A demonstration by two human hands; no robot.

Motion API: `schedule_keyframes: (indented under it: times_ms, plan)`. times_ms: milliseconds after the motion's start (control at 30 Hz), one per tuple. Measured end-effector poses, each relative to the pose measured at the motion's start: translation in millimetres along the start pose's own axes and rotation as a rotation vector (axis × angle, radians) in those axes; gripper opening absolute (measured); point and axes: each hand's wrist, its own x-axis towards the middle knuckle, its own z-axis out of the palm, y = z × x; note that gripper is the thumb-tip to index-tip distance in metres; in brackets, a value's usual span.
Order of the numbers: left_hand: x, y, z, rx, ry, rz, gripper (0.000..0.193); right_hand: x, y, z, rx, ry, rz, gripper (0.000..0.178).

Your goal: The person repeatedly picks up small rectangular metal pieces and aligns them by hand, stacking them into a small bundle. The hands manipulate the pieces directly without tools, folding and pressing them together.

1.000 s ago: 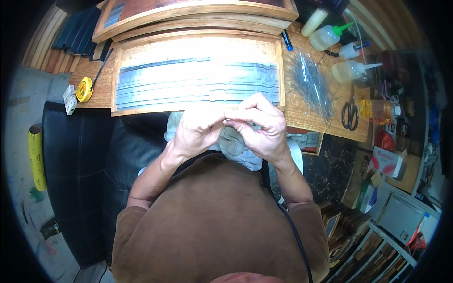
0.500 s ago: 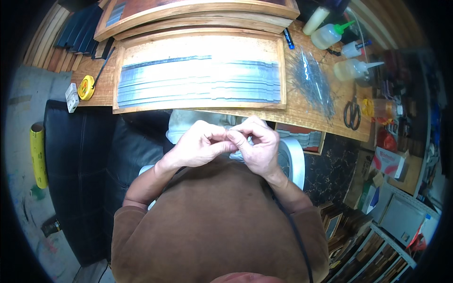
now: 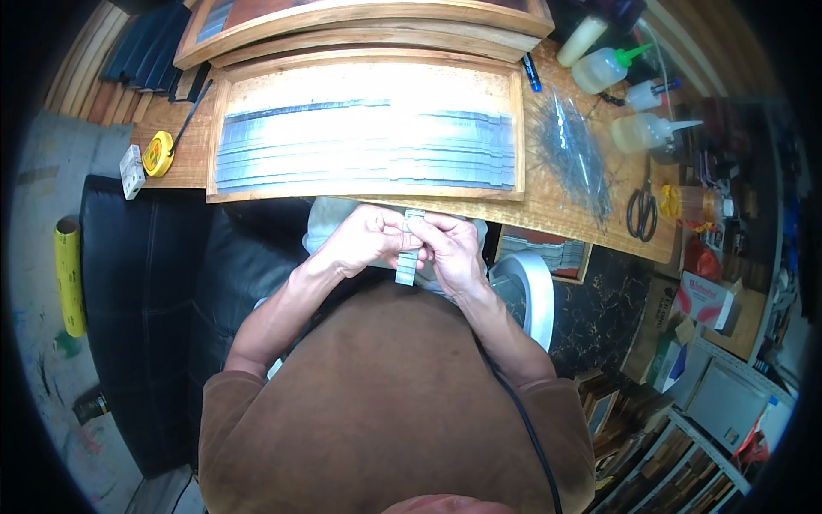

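Observation:
Just in front of the table edge, a narrow grey strip [image 3: 406, 272] with cross bands stands lengthwise between my hands, pointing toward my body. My left hand [image 3: 361, 240] has its thumb and fingers closed on the strip's left side. From the other side my right hand [image 3: 454, 251] pinches it near its upper part, thumb on top. The fingers cover the strip's middle. Beyond the hands lies a shallow wooden tray [image 3: 518, 128] with rows of long grey-blue strips [image 3: 300, 154], partly washed out by glare.
Stacked wooden frames [image 3: 368, 38] stand behind the tray. To the left is a yellow tape measure [image 3: 157, 154]. On the right lie a pile of thin clear strands [image 3: 572, 154], black scissors [image 3: 641, 214] and squeeze bottles [image 3: 642, 133]. A black leather seat [image 3: 141, 308] stands at left.
The grey strip now shows between my hands, where the fingers hid it before. My hands have turned and shifted slightly, with the right hand moving a little left.

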Motion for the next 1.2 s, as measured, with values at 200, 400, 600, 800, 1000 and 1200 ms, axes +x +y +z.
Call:
schedule_keyframes:
  times_ms: [200, 400, 600, 800, 1000, 1200]
  plan:
    - [-26, -16, 7, 0.485, 0.148, 0.259, 0.016, -17, -12, 0, -0.536, -0.113, -0.32, 0.015]
    - [-44, -15, 20, 0.567, 0.235, 0.513, 0.012, -22, -16, 20, -0.667, -0.107, -0.711, 0.008]
    - [-45, -22, 14, 0.584, 0.286, 0.399, 0.013, -13, -25, 21, -0.723, -0.155, -0.689, 0.01]
    - [-46, -31, 13, 0.551, 0.301, 0.575, 0.012, -18, -29, 23, -0.666, -0.23, -0.581, 0.014]
    - [-54, -34, 14, 0.577, 0.385, 0.509, 0.015, -10, -14, 24, -0.64, -0.245, -0.645, 0.007]
    - [-65, -35, 21, 0.64, 0.425, 0.634, 0.014, -18, -24, 20, -0.61, -0.339, -0.484, 0.021]
